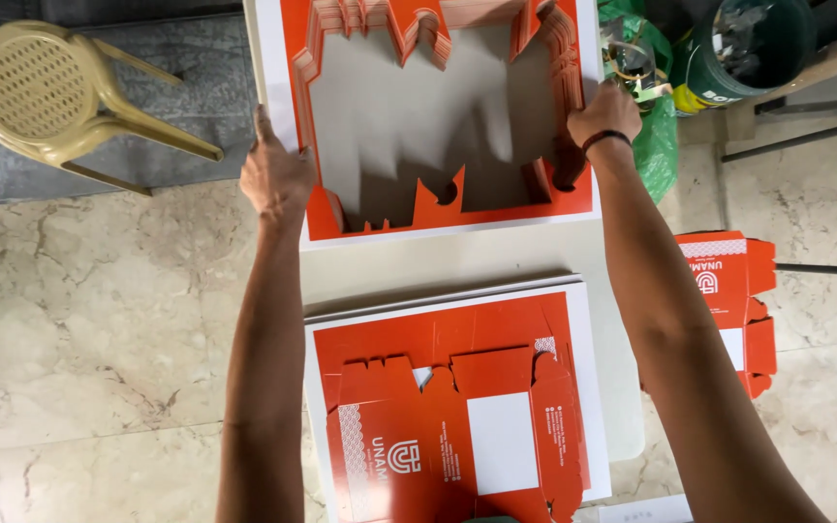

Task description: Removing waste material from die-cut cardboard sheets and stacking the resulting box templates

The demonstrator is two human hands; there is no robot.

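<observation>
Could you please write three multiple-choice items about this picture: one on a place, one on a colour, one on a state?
1. Where is the plastic chair?
A. upper left, on the floor
B. on the table
C. lower right

2. What colour is the frame of sheets that both hands grip?
A. blue
B. orange-red
C. black

3. In what state is the middle of that frame?
A. uncut
B. cut out
C. covered by a cloth

Answers: 1 A, it lies beside the table. 2 B, the left hand and the right hand clasp orange-red edges. 3 B, grey shows through the opening.
</observation>
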